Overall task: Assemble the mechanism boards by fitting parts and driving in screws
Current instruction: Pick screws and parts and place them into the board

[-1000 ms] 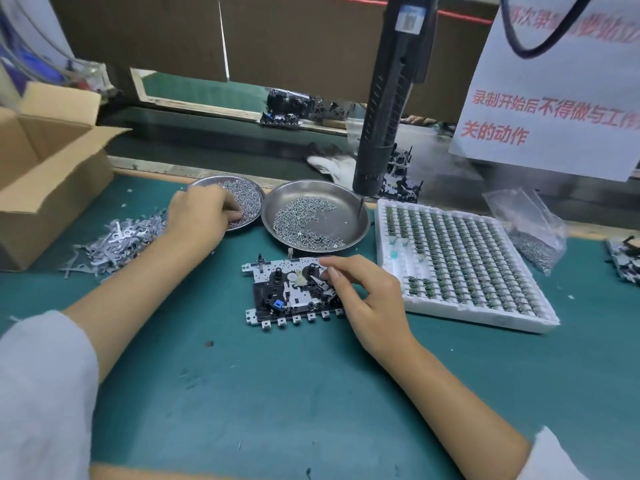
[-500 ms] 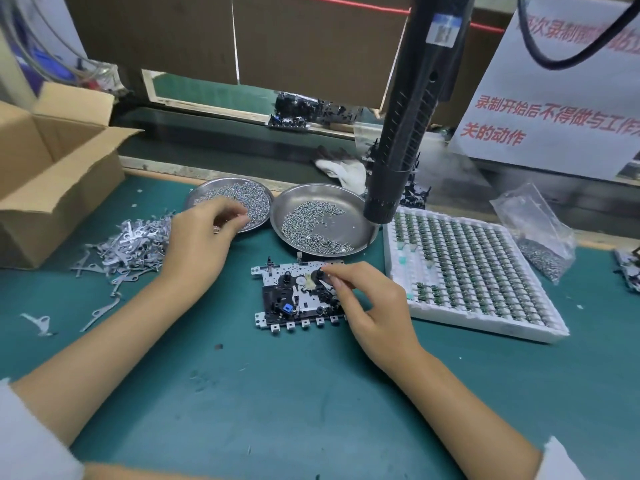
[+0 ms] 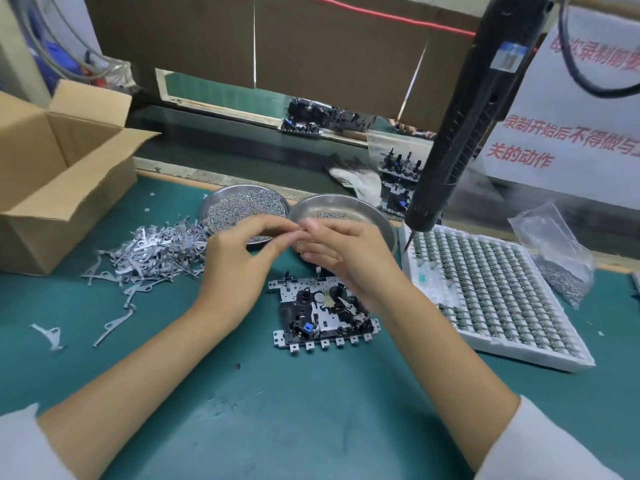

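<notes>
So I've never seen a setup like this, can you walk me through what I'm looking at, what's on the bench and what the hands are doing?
This is one picture from a camera worn on a person's head, looking down at a green workbench. No robot here, just two bare hands. The left hand and right hand meet fingertip to fingertip above the mechanism board, apparently passing something tiny; it is too small to name. Behind them sit two metal dishes of screws. To the left lie a pile of small metal levers and an open cardboard box. To the right is a white tray of small parts and a plastic bag. The black hanging tool is an electric screwdriver.
</notes>
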